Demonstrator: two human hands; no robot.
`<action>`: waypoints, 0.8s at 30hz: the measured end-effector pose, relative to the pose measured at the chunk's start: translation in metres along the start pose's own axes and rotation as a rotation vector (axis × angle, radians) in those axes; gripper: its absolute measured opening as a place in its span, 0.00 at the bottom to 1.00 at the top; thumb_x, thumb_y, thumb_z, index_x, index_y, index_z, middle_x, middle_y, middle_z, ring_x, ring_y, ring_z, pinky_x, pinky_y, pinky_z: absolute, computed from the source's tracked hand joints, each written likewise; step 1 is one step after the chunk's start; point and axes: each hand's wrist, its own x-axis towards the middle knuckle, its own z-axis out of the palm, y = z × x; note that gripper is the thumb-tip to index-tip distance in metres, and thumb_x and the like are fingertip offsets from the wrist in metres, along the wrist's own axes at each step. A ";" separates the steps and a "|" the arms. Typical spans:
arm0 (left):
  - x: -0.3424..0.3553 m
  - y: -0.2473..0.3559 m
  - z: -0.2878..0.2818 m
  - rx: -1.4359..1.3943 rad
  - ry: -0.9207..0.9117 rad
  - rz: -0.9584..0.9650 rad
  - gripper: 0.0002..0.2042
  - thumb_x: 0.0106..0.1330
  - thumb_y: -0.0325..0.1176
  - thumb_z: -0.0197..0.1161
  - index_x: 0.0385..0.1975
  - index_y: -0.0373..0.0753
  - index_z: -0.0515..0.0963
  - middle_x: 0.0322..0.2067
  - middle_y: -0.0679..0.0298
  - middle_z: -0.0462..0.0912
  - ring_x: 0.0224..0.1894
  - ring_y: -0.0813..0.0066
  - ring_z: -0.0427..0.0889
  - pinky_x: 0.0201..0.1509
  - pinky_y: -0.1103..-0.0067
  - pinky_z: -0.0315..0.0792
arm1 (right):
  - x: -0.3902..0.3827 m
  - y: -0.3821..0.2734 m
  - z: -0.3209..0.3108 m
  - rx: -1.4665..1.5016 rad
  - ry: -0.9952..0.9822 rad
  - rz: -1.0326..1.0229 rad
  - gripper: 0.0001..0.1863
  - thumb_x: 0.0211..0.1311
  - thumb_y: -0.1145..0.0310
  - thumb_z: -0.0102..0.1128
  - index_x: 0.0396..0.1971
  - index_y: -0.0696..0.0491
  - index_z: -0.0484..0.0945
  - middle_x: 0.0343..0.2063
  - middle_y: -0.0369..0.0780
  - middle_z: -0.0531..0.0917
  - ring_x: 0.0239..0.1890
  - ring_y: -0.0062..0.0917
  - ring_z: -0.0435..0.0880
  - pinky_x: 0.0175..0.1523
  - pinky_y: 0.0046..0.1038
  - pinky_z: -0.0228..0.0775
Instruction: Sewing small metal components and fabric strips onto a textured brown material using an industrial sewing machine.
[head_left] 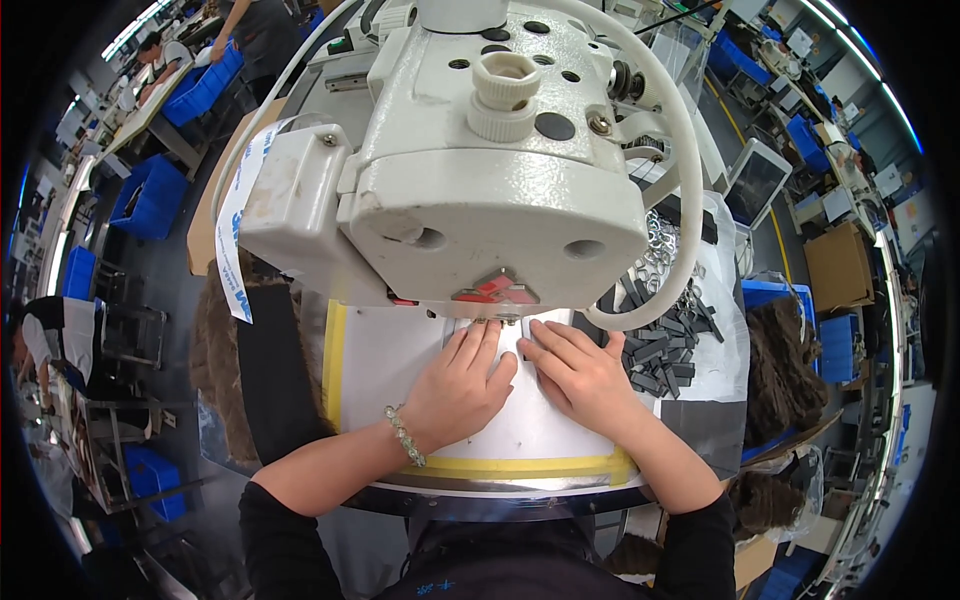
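Note:
The big off-white head of an industrial sewing machine (500, 205) fills the upper middle, close above my fingertips. My left hand (462, 385) lies on the white work plate (385, 420), fingers stretched forward to the machine's lower front edge. Beside it, my right hand (580, 370) rests with its fingers stretched out too, pointing in towards the left fingertips. Greyish edges of a flat piece show by the fingertips of both hands; most of it is hidden, and its kind cannot be made out. The needle area is covered by the machine head.
Several small dark strips (665, 345) lie heaped right of the plate, with metal rings (662, 240) behind them. Brown fur (225, 365) and a black band (283, 370) lie at the left. At the right, a blue bin (775, 292) stands by more brown fur (790, 370).

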 end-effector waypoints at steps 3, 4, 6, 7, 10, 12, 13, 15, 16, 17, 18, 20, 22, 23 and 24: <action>0.005 0.002 0.000 -0.006 0.014 0.024 0.17 0.55 0.36 0.66 0.40 0.35 0.73 0.51 0.42 0.74 0.56 0.49 0.73 0.61 0.63 0.68 | -0.001 0.002 -0.005 -0.020 0.010 0.005 0.22 0.49 0.71 0.66 0.48 0.48 0.79 0.49 0.34 0.80 0.48 0.19 0.77 0.65 0.43 0.44; 0.006 0.001 0.001 -0.012 0.007 0.029 0.16 0.55 0.36 0.66 0.39 0.34 0.73 0.51 0.42 0.74 0.56 0.48 0.73 0.61 0.63 0.68 | -0.002 0.004 -0.008 -0.033 0.019 0.008 0.21 0.50 0.71 0.65 0.48 0.48 0.79 0.48 0.34 0.80 0.49 0.20 0.77 0.65 0.43 0.44; 0.007 0.002 0.003 -0.014 0.008 0.040 0.16 0.54 0.35 0.66 0.38 0.34 0.73 0.52 0.41 0.73 0.56 0.48 0.73 0.61 0.62 0.68 | -0.001 0.006 -0.017 0.045 -0.073 0.004 0.20 0.54 0.69 0.63 0.50 0.46 0.78 0.51 0.36 0.80 0.52 0.22 0.78 0.60 0.44 0.51; 0.003 0.000 0.007 -0.006 0.013 0.039 0.15 0.53 0.34 0.66 0.37 0.34 0.73 0.52 0.41 0.73 0.56 0.48 0.73 0.60 0.62 0.68 | 0.002 0.010 -0.025 0.133 -0.135 -0.007 0.19 0.57 0.67 0.63 0.51 0.45 0.78 0.52 0.37 0.80 0.53 0.22 0.78 0.55 0.43 0.54; 0.008 0.003 -0.006 -0.088 -0.011 0.064 0.13 0.53 0.33 0.66 0.35 0.35 0.74 0.50 0.44 0.75 0.54 0.50 0.75 0.57 0.63 0.70 | 0.000 0.020 -0.071 0.437 -0.224 0.020 0.18 0.61 0.67 0.61 0.52 0.48 0.77 0.51 0.38 0.80 0.50 0.26 0.80 0.66 0.44 0.53; 0.003 0.003 -0.010 -0.106 0.038 0.109 0.11 0.54 0.32 0.64 0.34 0.36 0.74 0.48 0.46 0.77 0.52 0.53 0.76 0.55 0.64 0.71 | -0.011 0.035 -0.098 0.294 -0.031 0.102 0.18 0.57 0.71 0.64 0.49 0.48 0.79 0.47 0.37 0.83 0.46 0.25 0.82 0.62 0.39 0.59; 0.001 0.004 -0.011 -0.102 0.037 0.133 0.11 0.54 0.32 0.65 0.33 0.36 0.74 0.47 0.47 0.77 0.51 0.54 0.77 0.54 0.65 0.71 | -0.021 0.047 -0.115 0.168 0.058 0.161 0.18 0.56 0.72 0.64 0.48 0.48 0.79 0.45 0.36 0.83 0.45 0.26 0.82 0.61 0.39 0.61; 0.002 0.004 -0.012 -0.100 0.046 0.179 0.10 0.53 0.32 0.65 0.32 0.37 0.74 0.46 0.49 0.78 0.50 0.54 0.78 0.52 0.66 0.72 | -0.056 0.097 -0.146 -0.369 0.174 0.348 0.16 0.54 0.74 0.64 0.45 0.49 0.81 0.39 0.36 0.85 0.40 0.28 0.83 0.56 0.37 0.65; 0.002 0.005 -0.011 -0.108 0.038 0.202 0.10 0.53 0.32 0.65 0.32 0.37 0.74 0.45 0.50 0.79 0.49 0.55 0.78 0.51 0.67 0.72 | -0.077 0.124 -0.161 -0.507 0.246 0.396 0.13 0.54 0.75 0.62 0.41 0.50 0.82 0.33 0.38 0.85 0.38 0.30 0.83 0.52 0.36 0.67; 0.004 0.007 -0.010 -0.124 0.032 0.229 0.09 0.53 0.32 0.65 0.32 0.37 0.74 0.45 0.51 0.79 0.48 0.56 0.78 0.50 0.68 0.72 | -0.104 0.149 -0.176 -0.513 0.282 0.539 0.12 0.55 0.75 0.61 0.40 0.52 0.82 0.31 0.41 0.85 0.37 0.32 0.83 0.50 0.34 0.67; 0.007 0.009 -0.009 -0.132 0.042 0.254 0.09 0.53 0.32 0.65 0.32 0.37 0.74 0.45 0.51 0.79 0.48 0.56 0.78 0.50 0.68 0.72 | -0.138 0.175 -0.188 -0.502 0.267 0.722 0.11 0.56 0.74 0.60 0.40 0.54 0.82 0.34 0.43 0.85 0.39 0.36 0.83 0.50 0.35 0.68; 0.011 0.011 -0.010 -0.094 0.048 0.305 0.10 0.53 0.33 0.66 0.32 0.38 0.75 0.44 0.53 0.80 0.47 0.58 0.79 0.50 0.69 0.72 | -0.201 0.219 -0.196 -0.512 -0.128 1.152 0.18 0.51 0.62 0.68 0.40 0.55 0.82 0.39 0.47 0.84 0.44 0.40 0.83 0.51 0.38 0.73; 0.020 0.016 -0.012 -0.145 0.018 0.345 0.10 0.54 0.34 0.66 0.32 0.38 0.75 0.43 0.54 0.80 0.47 0.59 0.79 0.50 0.69 0.72 | -0.254 0.256 -0.195 -0.414 -0.389 1.176 0.22 0.48 0.56 0.69 0.42 0.53 0.82 0.39 0.46 0.85 0.45 0.40 0.83 0.51 0.38 0.74; 0.023 0.018 -0.015 -0.188 -0.023 0.367 0.11 0.54 0.35 0.66 0.33 0.39 0.76 0.43 0.55 0.80 0.47 0.60 0.79 0.50 0.70 0.72 | -0.265 0.269 -0.193 -0.293 -0.657 1.170 0.27 0.46 0.50 0.70 0.45 0.51 0.81 0.40 0.46 0.85 0.46 0.39 0.83 0.50 0.39 0.75; 0.024 0.019 -0.015 -0.181 -0.027 0.368 0.11 0.54 0.35 0.66 0.33 0.39 0.76 0.43 0.55 0.80 0.47 0.60 0.79 0.50 0.70 0.72 | -0.262 0.276 -0.187 -0.286 -0.652 1.168 0.27 0.46 0.50 0.70 0.45 0.51 0.81 0.40 0.46 0.85 0.46 0.39 0.83 0.50 0.39 0.75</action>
